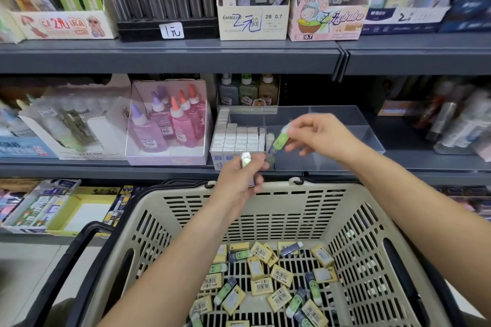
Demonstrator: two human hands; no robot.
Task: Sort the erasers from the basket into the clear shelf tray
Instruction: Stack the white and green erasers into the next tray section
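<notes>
A beige slotted basket (265, 194) stands in front of me with several loose erasers (268, 271) on its floor, some in yellow sleeves, some in green. My left hand (239, 180) is raised above the basket's far rim and grips green-sleeved erasers (246, 159). My right hand (321, 135) pinches one green-sleeved eraser (280, 139), tilted, over the clear shelf tray (345, 125). The tray's left compartment holds rows of white erasers (239, 137). Its right part shows little inside.
Left of the tray stands a box of pink and purple glue bottles (170, 122). Small bottles (247, 90) stand behind the tray. The grey shelf above (170, 56) carries pencil-lead boxes. A lower shelf at left holds open stationery boxes (53, 207). The basket's black handle (79, 247) hangs at left.
</notes>
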